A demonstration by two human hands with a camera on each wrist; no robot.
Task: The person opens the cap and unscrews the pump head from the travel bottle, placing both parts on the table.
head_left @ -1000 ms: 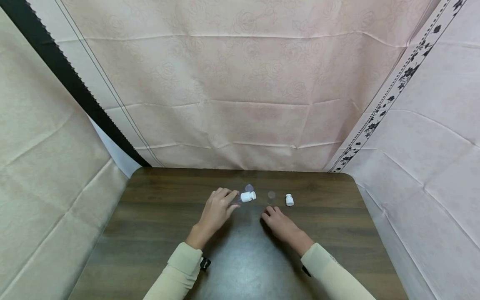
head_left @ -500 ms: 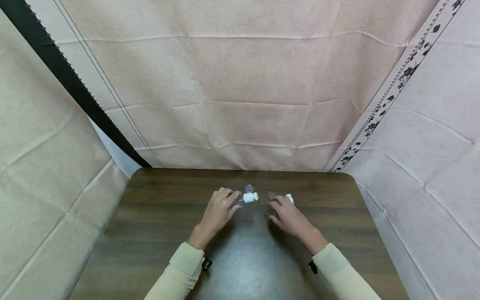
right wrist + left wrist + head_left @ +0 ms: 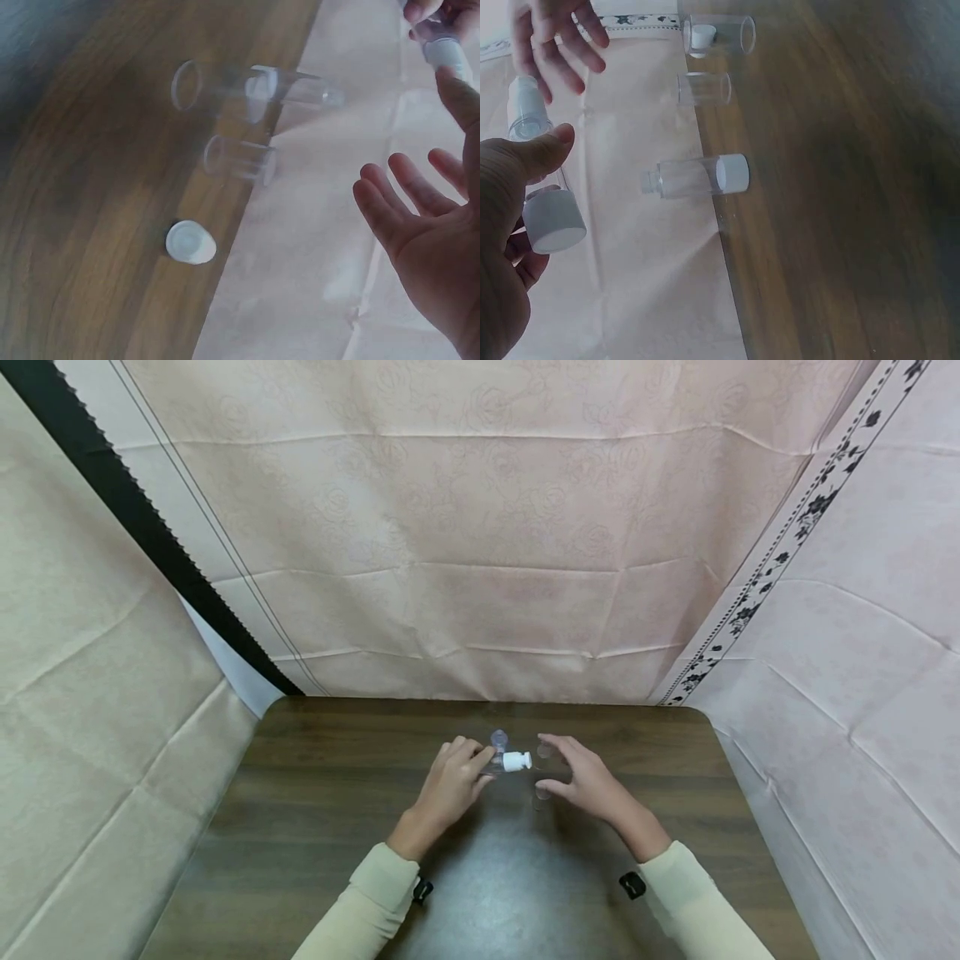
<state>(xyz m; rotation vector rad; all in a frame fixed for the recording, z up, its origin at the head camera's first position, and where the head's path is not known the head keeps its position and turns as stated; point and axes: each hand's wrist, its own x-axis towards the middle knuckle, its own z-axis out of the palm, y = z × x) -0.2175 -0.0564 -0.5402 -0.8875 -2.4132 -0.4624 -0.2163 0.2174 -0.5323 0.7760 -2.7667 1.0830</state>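
Observation:
My left hand point(image 3: 453, 777) grips a clear pump bottle with a white pump top point(image 3: 517, 762) pointing right and a white base point(image 3: 555, 221). Facing that top, my right hand point(image 3: 592, 781) has its thumb and fingers spread, with nothing between them and a small gap to the pump. Behind the held bottle stands a second clear bottle point(image 3: 686, 178) with a white base. Two clear cylindrical covers, a smaller one point(image 3: 240, 159) and a larger one point(image 3: 217, 91), stand to its right. A loose white pump top point(image 3: 190, 241) sits beyond them, hidden in the head view.
The brown wooden tabletop point(image 3: 315, 827) has rounded far corners. A pale patterned cloth point(image 3: 480, 527) hangs along its far edge, with more cloth on the left point(image 3: 112, 735) and the right point(image 3: 840, 760).
My left hand has carried the pump bottle slightly to the right. My right hand has moved right and opened wide, leaving a clear cover standing on the table near its thumb.

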